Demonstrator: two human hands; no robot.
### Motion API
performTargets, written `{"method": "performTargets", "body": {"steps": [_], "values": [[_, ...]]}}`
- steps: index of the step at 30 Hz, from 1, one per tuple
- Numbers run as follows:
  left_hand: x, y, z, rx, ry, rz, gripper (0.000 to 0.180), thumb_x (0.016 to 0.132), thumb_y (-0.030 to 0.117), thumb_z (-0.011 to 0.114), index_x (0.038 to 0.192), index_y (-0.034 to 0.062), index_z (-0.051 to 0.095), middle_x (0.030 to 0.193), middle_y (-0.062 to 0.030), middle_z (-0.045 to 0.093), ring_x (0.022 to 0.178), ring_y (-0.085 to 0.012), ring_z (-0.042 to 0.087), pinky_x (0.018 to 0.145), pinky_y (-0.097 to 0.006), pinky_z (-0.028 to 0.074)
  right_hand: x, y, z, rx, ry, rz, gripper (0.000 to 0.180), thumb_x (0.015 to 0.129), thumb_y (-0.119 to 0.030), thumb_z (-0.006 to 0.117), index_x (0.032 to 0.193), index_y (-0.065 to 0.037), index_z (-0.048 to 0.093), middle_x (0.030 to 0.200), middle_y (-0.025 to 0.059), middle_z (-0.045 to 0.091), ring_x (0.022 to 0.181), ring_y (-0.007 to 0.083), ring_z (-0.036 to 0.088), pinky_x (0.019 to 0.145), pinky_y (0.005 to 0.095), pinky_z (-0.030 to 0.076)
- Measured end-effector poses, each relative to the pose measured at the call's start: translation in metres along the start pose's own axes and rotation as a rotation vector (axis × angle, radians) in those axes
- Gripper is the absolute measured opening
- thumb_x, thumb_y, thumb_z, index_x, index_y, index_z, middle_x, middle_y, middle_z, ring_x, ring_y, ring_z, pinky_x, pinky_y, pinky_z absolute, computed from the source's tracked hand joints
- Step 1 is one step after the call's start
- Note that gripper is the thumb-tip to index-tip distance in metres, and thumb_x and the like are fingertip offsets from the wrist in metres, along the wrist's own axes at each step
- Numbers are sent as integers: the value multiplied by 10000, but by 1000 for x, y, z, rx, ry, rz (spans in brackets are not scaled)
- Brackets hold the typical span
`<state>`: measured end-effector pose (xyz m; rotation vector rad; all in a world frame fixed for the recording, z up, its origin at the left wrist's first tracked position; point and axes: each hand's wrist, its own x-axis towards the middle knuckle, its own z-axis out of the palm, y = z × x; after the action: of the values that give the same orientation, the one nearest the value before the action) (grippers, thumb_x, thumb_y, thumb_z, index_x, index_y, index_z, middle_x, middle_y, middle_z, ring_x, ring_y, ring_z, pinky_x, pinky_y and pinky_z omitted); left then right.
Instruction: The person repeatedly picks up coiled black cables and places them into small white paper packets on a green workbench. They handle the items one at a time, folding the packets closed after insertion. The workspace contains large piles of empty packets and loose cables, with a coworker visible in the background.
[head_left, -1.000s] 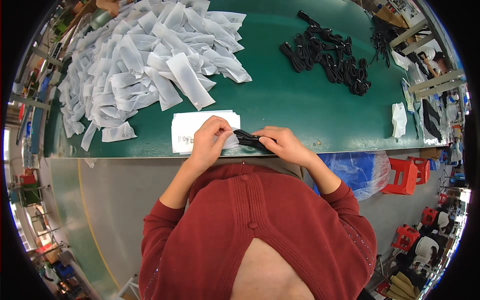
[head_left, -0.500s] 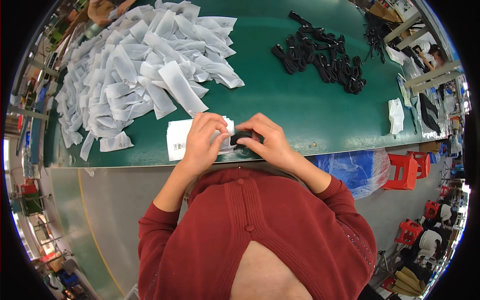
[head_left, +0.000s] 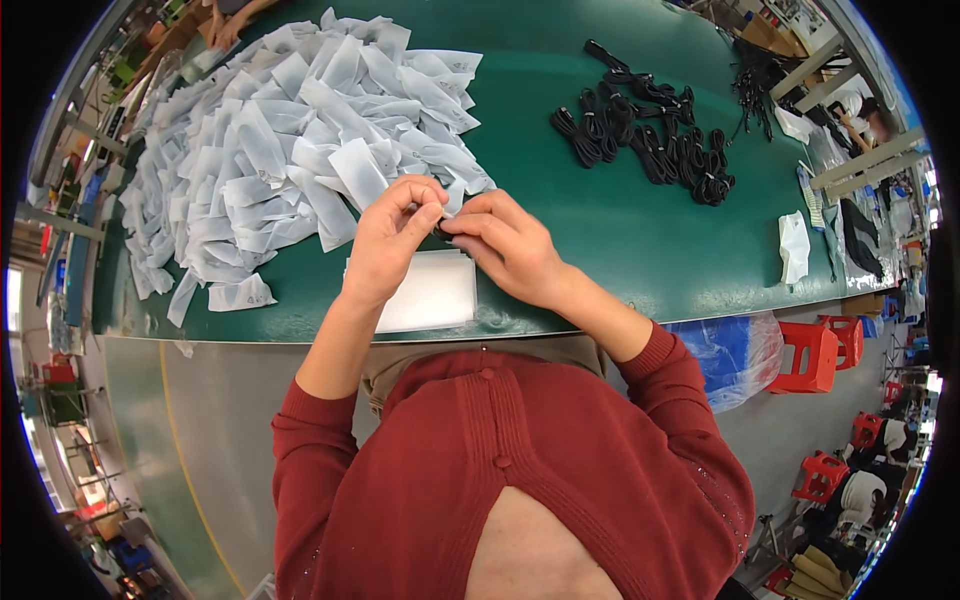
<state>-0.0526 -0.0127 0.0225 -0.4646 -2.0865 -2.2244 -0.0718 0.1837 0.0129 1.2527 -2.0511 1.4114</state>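
Note:
My left hand is closed, thumb and fingers pinched at the edge of a whitish translucent bag that is mostly hidden behind my hands. My right hand has its fingers bent round a small black cable coil, of which only a dark bit shows between the two hands. Just below them, near the table's front edge, lies a flat stack of white bags. Beyond my hands spreads a large heap of filled whitish bags.
Several black coiled cables lie at the back right of the green table. A white packet rests near the right edge. Red stools and a blue plastic-wrapped bundle stand beyond the table's front edge. Another person's hand is at the far left.
Both hands have moved up from the stack toward the heap, taking the black cable coil and a bag with them. The top of the stack now shows plain white.

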Motion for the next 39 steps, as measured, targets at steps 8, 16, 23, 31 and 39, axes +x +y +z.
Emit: {"method": "performTargets", "body": {"steps": [8, 16, 23, 31, 39], "values": [[30, 4, -2, -173, 33, -143, 163, 956, 211, 638, 950, 49, 621, 1022, -12, 591, 792, -76, 476, 757, -232, 398, 33, 9, -8, 22, 133, -50, 170, 810, 28, 710, 971, -10, 671, 847, 95, 613, 735, 233, 598, 632, 308, 488], [65, 30, -71, 218, 585, 308, 206, 955, 155, 628, 1107, 16, 640, 1034, -42, 633, 888, -126, 590, 757, -265, 460, 48, 52, -47, -322, 397, 164, 136, 866, -49, 679, 1000, -25, 664, 891, 111, 616, 761, 243, 610, 648, 346, 498], [-27, 2, -23, 664, 80, 152, 204, 821, 80, 739, 996, 29, 647, 991, -50, 629, 895, -162, 570, 745, -281, 466, -25, 156, -87, -1177, -59, 324, 267, 803, -204, 746, 935, -6, 627, 923, 144, 562, 870, 333, 578, 698, 428, 503], [-78, -55, 20, 850, -28, 238, 157, 781, 10, 737, 903, 4, 638, 864, -91, 602, 787, -237, 582, 701, -326, 482, -42, 120, -68, -749, 133, 430, 152, 879, -146, 657, 937, -6, 642, 888, 148, 602, 790, 320, 630, 684, 397, 516], [-86, -54, 22, 469, 156, -110, 50, 876, 0, 655, 909, -2, 618, 864, -40, 605, 756, -120, 526, 713, -264, 451, -59, -3, -40, -121, -59, 497, 101, 911, -90, 632, 978, -15, 634, 800, 130, 626, 668, 249, 616, 611, 331, 484]]}}
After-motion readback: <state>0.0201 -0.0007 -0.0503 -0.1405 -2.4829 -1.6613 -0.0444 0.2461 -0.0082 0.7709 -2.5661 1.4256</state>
